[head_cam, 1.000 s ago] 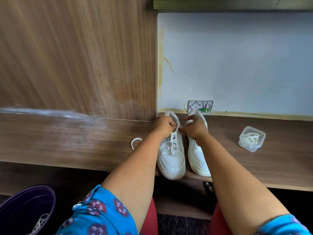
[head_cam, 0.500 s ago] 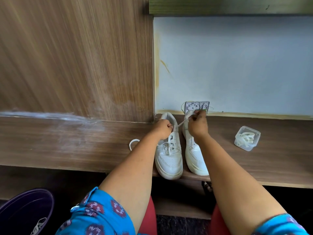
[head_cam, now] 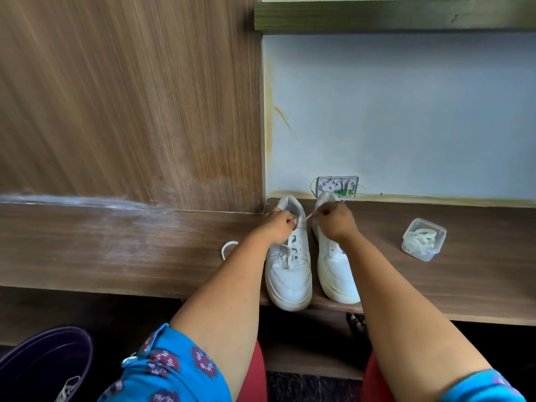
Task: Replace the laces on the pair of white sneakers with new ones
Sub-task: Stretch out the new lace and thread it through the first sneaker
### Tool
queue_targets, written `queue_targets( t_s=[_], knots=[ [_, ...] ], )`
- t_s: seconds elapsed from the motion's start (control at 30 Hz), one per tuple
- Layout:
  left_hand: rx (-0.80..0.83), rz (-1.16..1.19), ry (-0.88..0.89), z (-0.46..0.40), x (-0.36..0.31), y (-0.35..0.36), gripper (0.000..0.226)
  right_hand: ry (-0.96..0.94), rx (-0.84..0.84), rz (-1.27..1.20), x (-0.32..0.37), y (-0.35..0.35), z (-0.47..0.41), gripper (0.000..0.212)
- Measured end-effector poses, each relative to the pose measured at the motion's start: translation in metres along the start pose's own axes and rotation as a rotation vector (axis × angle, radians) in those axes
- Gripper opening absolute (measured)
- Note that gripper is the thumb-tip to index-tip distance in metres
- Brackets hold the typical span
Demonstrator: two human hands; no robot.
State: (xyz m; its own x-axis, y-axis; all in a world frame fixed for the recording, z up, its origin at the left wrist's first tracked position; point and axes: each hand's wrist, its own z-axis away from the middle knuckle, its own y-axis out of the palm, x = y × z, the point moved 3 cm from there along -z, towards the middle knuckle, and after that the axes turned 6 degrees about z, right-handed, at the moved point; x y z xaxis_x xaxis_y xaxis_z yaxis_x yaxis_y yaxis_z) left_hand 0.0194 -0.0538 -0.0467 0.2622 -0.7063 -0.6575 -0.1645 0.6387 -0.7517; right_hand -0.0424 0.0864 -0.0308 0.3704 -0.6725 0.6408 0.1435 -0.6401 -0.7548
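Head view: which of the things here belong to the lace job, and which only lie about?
Job: left sneaker; right sneaker; lace end pinched by right hand; left hand; clear box of laces; lace loop.

Lying about: purple bucket; wall socket plate.

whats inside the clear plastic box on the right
The clear plastic box on the wooden shelf holds a loose bundle of white laces, seen through its walls. How many laces, or anything beneath them, cannot be told.
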Motion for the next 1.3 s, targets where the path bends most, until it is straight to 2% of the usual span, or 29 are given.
queue_targets(
  t_s=[0.07, 0.17, 0.23, 0.27, 0.33, 0.37, 0.43, 0.5, 0.6, 0.67, 0.73, 0.8, 0.83, 0.87, 0.9, 0.93, 1.0, 1.07, 1.1, 1.2, 1.3],
  knots=[
    [0.015, 0.001, 0.002, 0.0, 0.002, 0.0, 0.028, 0.24, -0.091, -0.42, -0.008, -0.014, -0.004, 0.02],
    [0.039, 0.01, 0.001, -0.003, 0.003, 0.001, 0.032, 0.426, -0.305, -0.982, -0.012, -0.038, -0.009, 0.028],
    [0.049, 0.036, -0.008, -0.005, 0.004, 0.002, 0.034, 0.479, -0.267, -1.295, -0.007, -0.036, -0.005, 0.028],
    [0.048, 0.042, -0.015, -0.006, 0.005, 0.002, 0.034, 0.451, -0.217, -1.218, -0.003, -0.033, -0.003, 0.026],
    [0.04, 0.056, -0.016, -0.008, 0.006, 0.002, 0.032, 0.261, -0.092, -0.606, 0.0, -0.022, -0.002, 0.016],
    [0.031, 0.072, -0.009, -0.008, 0.006, 0.003, 0.029, 0.125, -0.039, -0.29, 0.002, -0.016, 0.0, 0.018],
    [0.013, 0.1, 0.002, -0.007, 0.006, 0.002, 0.026, -0.06, 0.109, 0.064, 0.003, 0.0, 0.002, 0.021],
    [0.006, 0.121, -0.001, -0.007, 0.007, 0.002, 0.024, -0.128, 0.15, 0.185, 0.004, 0.009, 0.002, 0.028],
    [0.019, 0.147, -0.017, -0.006, 0.008, 0.003, 0.022, -0.018, 0.029, 0.152, 0.0, -0.002, -0.005, 0.022],
    [0.026, 0.161, -0.028, -0.006, 0.009, 0.002, 0.018, 0.133, -0.135, -0.111, -0.009, -0.02, -0.01, 0.025],
    [0.031, 0.161, -0.032, -0.006, 0.008, 0.002, 0.016, 0.282, -0.235, -0.662, -0.016, -0.033, -0.011, 0.024],
    [0.031, 0.154, -0.03, -0.006, 0.008, 0.002, 0.018, 0.366, -0.201, -1.294, -0.013, -0.033, -0.008, 0.026],
    [0.028, 0.146, -0.022, -0.007, 0.008, 0.002, 0.019, 0.407, -0.149, -1.476, -0.011, -0.027, -0.007, 0.027],
    [0.025, 0.133, -0.011, -0.007, 0.008, 0.002, 0.021, 0.424, -0.109, -1.489, -0.008, -0.022, -0.005, 0.026],
    [0.022, 0.118, 0.002, -0.007, 0.009, 0.002, 0.021, 0.418, -0.094, -1.293, -0.005, -0.018, -0.005, 0.023],
    [0.016, 0.101, 0.009, -0.007, 0.009, 0.002, 0.021, 0.353, -0.085, -0.992, -0.004, -0.013, -0.005, 0.019],
    [-0.009, 0.063, 0.033, -0.007, 0.009, 0.003, 0.019, 0.114, -0.038, -0.369, 0.001, -0.003, -0.002, 0.02],
    [-0.038, 0.034, 0.052, -0.007, 0.009, 0.004, 0.017, -0.076, 0.055, 0.071, 0.006, 0.011, 0.0, 0.029],
    [-0.048, 0.023, 0.058, -0.006, 0.009, 0.004, 0.016, -0.108, 0.074, 0.186, 0.006, 0.015, -0.001, 0.029],
    [-0.033, -0.036, 0.093, -0.005, 0.009, 0.0, 0.019, -0.096, 0.048, 0.335, 0.008, 0.011, -0.003, 0.028],
    [-0.012, 0.004, 0.096, -0.002, 0.01, -0.01, 0.02, -0.124, 0.029, 0.525, 0.003, 0.008, -0.006, 0.042]
  ],
)
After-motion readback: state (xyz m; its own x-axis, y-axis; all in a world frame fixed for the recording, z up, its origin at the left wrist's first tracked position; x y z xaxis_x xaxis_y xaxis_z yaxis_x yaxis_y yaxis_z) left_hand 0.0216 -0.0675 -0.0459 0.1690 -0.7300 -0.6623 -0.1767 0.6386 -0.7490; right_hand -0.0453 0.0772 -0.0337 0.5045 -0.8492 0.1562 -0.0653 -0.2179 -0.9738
